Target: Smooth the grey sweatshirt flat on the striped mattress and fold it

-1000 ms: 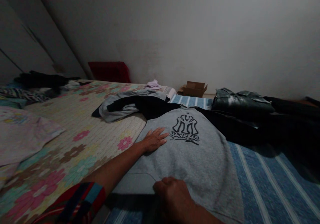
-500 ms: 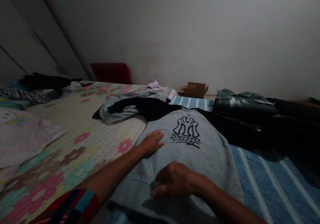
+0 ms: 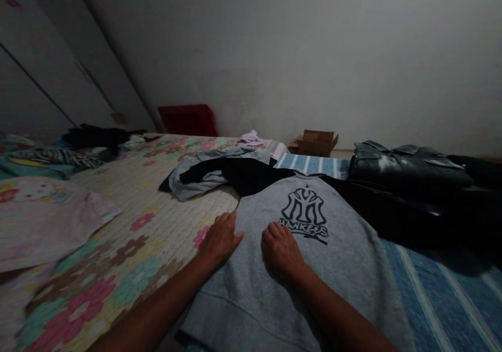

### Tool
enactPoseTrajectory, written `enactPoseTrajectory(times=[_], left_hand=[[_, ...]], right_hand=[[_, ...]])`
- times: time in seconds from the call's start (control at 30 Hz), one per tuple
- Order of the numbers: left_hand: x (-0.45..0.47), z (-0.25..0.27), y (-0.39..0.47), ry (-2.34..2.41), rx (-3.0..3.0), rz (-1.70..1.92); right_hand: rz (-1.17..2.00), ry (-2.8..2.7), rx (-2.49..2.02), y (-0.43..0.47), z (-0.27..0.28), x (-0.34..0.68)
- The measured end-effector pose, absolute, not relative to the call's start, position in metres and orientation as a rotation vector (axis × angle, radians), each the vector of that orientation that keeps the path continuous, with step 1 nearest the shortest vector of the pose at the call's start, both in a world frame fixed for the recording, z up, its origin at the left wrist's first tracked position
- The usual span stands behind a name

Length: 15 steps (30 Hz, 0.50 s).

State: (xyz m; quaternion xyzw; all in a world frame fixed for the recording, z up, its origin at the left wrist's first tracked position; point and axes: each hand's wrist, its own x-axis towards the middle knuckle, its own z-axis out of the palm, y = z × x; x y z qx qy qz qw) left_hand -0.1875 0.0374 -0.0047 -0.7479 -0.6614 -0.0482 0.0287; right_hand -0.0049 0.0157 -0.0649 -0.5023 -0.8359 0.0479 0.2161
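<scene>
A grey sweatshirt (image 3: 345,268) with black sleeves lies spread out, front up, with a black "Yankees" print on its chest. My left hand (image 3: 221,238) rests at the shirt's left edge, palm down, the thumb apart from the fingers. On the grey front, just left of the print, lies my right hand (image 3: 283,250), palm down with slightly bent fingers. Neither hand visibly grips the cloth. The black left-side sleeve (image 3: 243,174) stretches over a crumpled grey garment (image 3: 192,187), while the other sleeve (image 3: 396,211) runs off to the right.
A floral bedspread (image 3: 157,258) lies to the left, a blue striped cover (image 3: 435,294) to the right. A folded dark jacket (image 3: 408,166) sits at the right. Pink clothing (image 3: 50,221) is at the left. A cardboard box (image 3: 316,144) and a red object (image 3: 188,119) stand near the wall.
My right hand has moved forward from the shirt's lower part to beside the print. My left hand has shifted left to the shirt's edge. The view has turned slightly left.
</scene>
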Motion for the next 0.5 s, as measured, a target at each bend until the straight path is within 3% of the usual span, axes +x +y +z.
enactPoseTrajectory(times=[0.2,0.3,0.4,0.5], left_hand=[[-0.201,0.005,0.044,-2.781,-2.141,-0.502],[-0.201,0.011,0.048,-3.043,-2.203,-0.906],[-0.201,0.017,0.046,-3.153,-2.109,-1.433],[-0.201,0.018,0.040,-3.170,-2.027,-1.535]], right_hand=[[0.137,-2.327,-1.342,0.015,-0.062,-0.003],[0.179,-2.332,-1.337,0.014,-0.060,-0.002],[0.227,-2.355,-1.320,0.013,-0.058,0.000],[0.265,-2.392,-1.294,0.013,-0.055,0.001]])
